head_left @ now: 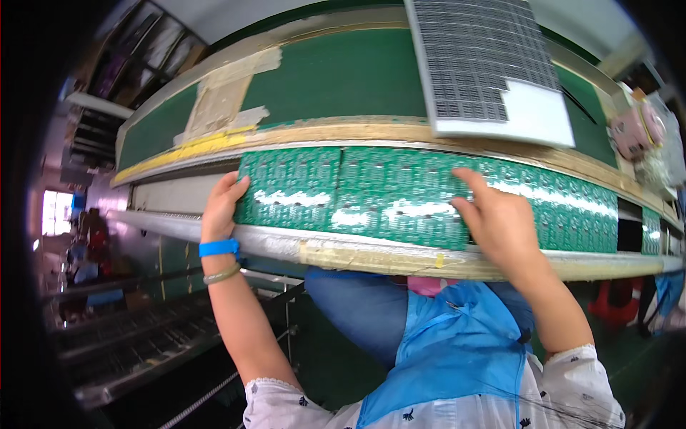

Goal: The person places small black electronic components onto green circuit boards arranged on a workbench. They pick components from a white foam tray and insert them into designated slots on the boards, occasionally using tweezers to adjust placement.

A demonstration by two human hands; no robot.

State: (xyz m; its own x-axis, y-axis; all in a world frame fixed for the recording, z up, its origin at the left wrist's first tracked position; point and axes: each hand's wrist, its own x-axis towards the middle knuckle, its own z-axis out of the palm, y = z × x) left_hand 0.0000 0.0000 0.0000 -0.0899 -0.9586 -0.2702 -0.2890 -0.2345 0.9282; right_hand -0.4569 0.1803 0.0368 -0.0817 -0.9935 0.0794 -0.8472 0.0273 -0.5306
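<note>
A green circuit board panel (336, 189) lies on the conveyor rails in front of me. My left hand (221, 207) grips its left edge, fingers curled over the corner. My right hand (496, 218) rests on the panel's right part, index finger stretched across the surface and thumb at the near edge. A second green board (572, 211) adjoins it on the right and runs on along the line.
A white tray (543, 114) filled with rows of small grey parts lies on the green bench top (336, 79) behind the rails. A pink object (632, 129) sits at the far right. The metal front rail (357, 250) runs below the boards. Metal racks (121, 343) stand lower left.
</note>
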